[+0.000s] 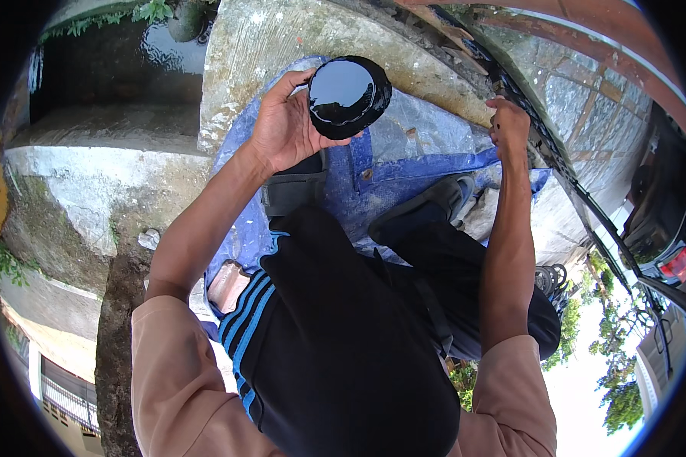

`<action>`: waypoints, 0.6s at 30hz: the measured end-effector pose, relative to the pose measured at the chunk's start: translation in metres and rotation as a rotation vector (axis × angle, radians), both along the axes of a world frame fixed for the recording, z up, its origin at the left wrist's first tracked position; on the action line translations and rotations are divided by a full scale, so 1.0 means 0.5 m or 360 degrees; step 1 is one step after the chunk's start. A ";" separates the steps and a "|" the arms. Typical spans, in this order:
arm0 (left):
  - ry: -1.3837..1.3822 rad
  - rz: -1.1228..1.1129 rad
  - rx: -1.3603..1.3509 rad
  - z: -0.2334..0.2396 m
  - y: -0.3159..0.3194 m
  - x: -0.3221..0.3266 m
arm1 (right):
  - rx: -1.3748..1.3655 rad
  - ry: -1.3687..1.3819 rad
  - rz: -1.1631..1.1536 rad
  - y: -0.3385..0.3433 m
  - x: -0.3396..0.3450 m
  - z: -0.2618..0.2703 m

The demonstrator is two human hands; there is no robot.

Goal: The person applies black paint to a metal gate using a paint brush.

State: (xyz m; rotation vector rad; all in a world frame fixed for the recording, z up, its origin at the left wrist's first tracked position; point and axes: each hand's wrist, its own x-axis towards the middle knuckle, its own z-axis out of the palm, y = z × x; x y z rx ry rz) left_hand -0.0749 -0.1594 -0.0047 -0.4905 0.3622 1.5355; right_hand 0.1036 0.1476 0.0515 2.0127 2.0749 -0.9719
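My left hand (291, 123) grips a round black container (346, 94) of glossy black liquid, fingers beneath it and thumb at its rim. The liquid's surface reflects the sky. At the right, my right hand (510, 123) is closed on a brush (498, 85), of which only a small part shows beyond the fingers. The brush's tip lies against a black-coated metal rail (514, 94). How far the bristles touch it is hard to tell. A blue tarpaulin (331, 183) spreads below both hands, under my sandalled feet.
A concrete ledge (251, 63) curves behind the container. At the upper left lies a basin of dark water (120, 63). A brick (227, 285) rests on the tarpaulin's left edge. Tiled paving (594, 108) and a parked car (657, 228) are beyond the rail.
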 end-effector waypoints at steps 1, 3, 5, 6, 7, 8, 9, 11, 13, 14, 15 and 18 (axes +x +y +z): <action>-0.0002 -0.0004 -0.0005 0.000 0.001 0.000 | 0.0001 -0.0001 -0.0005 0.001 -0.001 -0.002; 0.0011 -0.0014 -0.0012 0.001 0.002 0.001 | 0.0006 -0.0066 -0.0002 0.002 -0.008 0.000; 0.0025 -0.0020 -0.0022 0.002 0.002 0.000 | -0.0021 -0.0025 -0.0014 0.003 -0.014 0.010; 0.0034 -0.0021 -0.0033 0.003 0.003 0.000 | -0.0045 0.0015 -0.0024 0.004 -0.014 0.013; 0.0043 -0.0021 -0.0044 0.004 0.004 0.000 | -0.0044 0.0014 -0.0025 0.001 -0.012 0.008; 0.0043 -0.0022 -0.0043 0.004 0.005 0.001 | -0.0101 0.0103 -0.0159 -0.004 -0.009 0.000; 0.0040 -0.0018 -0.0034 0.003 0.004 0.002 | -0.0157 0.0191 -0.0294 -0.009 -0.009 -0.006; 0.0037 -0.0016 -0.0025 0.002 0.003 0.003 | -0.0153 0.0163 -0.0265 -0.013 -0.014 -0.009; 0.0018 -0.0013 -0.0022 0.003 0.000 0.003 | -0.0152 0.0138 -0.0232 -0.008 -0.012 -0.013; 0.0019 -0.0012 -0.0022 0.003 -0.001 0.003 | -0.0187 0.0217 -0.0286 0.002 -0.004 -0.015; 0.0008 -0.0010 -0.0029 0.004 0.000 0.003 | -0.0219 0.0296 -0.0340 0.004 -0.001 -0.015; -0.0010 -0.0012 -0.0035 0.002 -0.001 0.004 | 0.0055 0.0099 -0.0029 -0.012 0.004 -0.030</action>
